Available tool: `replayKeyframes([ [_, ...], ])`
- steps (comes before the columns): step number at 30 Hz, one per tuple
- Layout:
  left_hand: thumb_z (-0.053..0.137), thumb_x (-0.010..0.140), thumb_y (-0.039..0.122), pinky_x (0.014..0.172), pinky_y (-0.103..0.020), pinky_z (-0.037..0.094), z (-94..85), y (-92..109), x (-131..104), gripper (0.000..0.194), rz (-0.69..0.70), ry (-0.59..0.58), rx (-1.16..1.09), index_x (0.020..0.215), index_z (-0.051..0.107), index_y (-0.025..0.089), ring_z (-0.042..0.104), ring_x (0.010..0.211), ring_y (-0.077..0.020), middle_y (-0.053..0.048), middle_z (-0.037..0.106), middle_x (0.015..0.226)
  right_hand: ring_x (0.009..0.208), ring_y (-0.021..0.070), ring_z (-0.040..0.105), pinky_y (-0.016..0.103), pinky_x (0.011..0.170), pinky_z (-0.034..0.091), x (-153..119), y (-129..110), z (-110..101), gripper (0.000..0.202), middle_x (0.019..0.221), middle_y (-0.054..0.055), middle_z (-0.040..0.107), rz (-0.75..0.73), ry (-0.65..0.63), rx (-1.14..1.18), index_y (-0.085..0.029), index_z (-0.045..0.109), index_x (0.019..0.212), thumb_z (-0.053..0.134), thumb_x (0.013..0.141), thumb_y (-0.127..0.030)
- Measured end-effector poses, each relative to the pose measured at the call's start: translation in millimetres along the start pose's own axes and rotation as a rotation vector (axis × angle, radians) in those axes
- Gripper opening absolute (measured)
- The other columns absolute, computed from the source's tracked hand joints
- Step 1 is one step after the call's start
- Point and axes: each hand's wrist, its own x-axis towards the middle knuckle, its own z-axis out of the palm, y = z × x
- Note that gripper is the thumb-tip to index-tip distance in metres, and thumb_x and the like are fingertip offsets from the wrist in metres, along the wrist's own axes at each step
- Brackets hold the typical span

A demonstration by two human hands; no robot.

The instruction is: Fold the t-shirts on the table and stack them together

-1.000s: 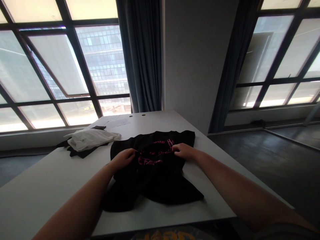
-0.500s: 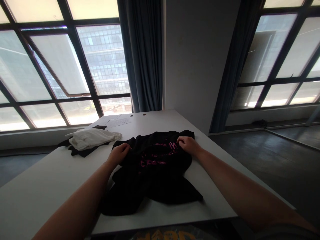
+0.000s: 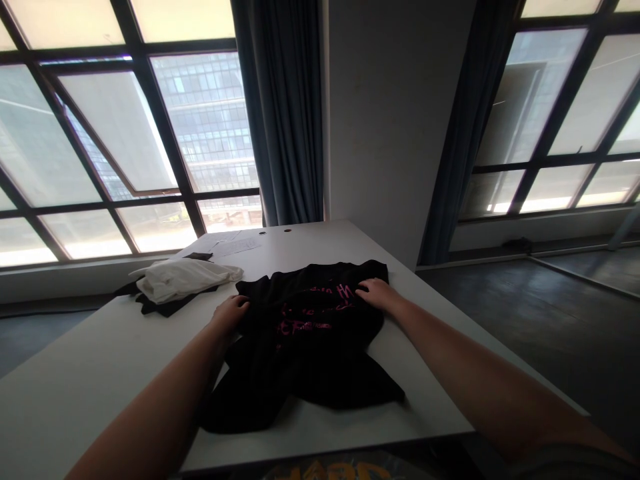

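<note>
A black T-shirt [image 3: 320,360] with pink lettering lies spread and slightly wrinkled on the white table [image 3: 125,387], its far edge bunched into folds. At its left edge, the fingers of my left hand [image 3: 232,313] rest on the cloth, stretched out and not gripping. My right hand [image 3: 379,295] touches the shirt's upper right part beside the print, with its fingers loosened and a little apart. Some of the fingertips are hard to make out against the dark fabric.
To the left, a white garment [image 3: 183,277] lies on top of a black one [image 3: 155,307]. Papers [image 3: 235,245] lie at the table's far end near two small round dark spots. Beyond stand a grey pillar [image 3: 385,120], blue curtains [image 3: 280,120] and windows.
My left hand has shifted slightly left, and the shirt's upper left corner has come away from it. The fingers of my right hand have loosened from their pinch on the cloth.
</note>
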Motion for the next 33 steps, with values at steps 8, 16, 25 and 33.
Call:
replayKeyframes([
  [8,0.058,0.092,0.037,0.097,-0.037,0.053,-21.0,1.1,-2.7,0.035,-0.036,0.043,0.015,0.121,0.076,0.026,0.073,0.111,-0.0299,-0.009,0.079,0.119,0.097,0.0298,0.072,0.036,0.081,0.051,-4.6,-6.6,-14.9,0.022,0.104,0.011,0.079,0.091,-0.006,-0.015,-0.023,0.079,0.104,0.07,0.089,-0.036],
  [16,0.056,0.093,0.038,0.086,-0.036,0.054,-51.7,-29.9,-0.4,0.033,-0.152,0.117,0.082,0.117,0.076,0.026,0.074,0.098,-0.0308,-0.007,0.08,0.103,0.088,0.0258,0.069,0.032,0.074,0.046,3.1,13.9,-40.5,0.019,0.095,0.008,0.078,0.276,0.232,0.018,-0.024,0.075,0.102,0.064,0.09,-0.034],
  [25,0.055,0.092,0.035,0.091,-0.041,0.055,-78.6,-74.3,-7.2,0.037,-0.347,0.221,0.109,0.118,0.077,0.021,0.073,0.108,-0.0367,-0.012,0.08,0.105,0.094,0.0292,0.071,0.034,0.075,0.049,6.6,92.1,-59.0,0.028,0.102,0.014,0.078,0.604,0.354,0.068,-0.019,0.075,0.11,0.06,0.092,-0.034],
  [33,0.052,0.088,0.031,0.088,-0.046,0.058,-77.7,-87.9,-13.8,0.038,-0.451,0.228,0.121,0.114,0.076,0.015,0.072,0.106,-0.0391,-0.021,0.076,0.108,0.095,0.0332,0.071,0.04,0.081,0.052,3.4,129.5,-53.8,0.025,0.099,0.018,0.075,0.703,0.251,0.066,-0.015,0.078,0.095,0.069,0.084,-0.036],
])
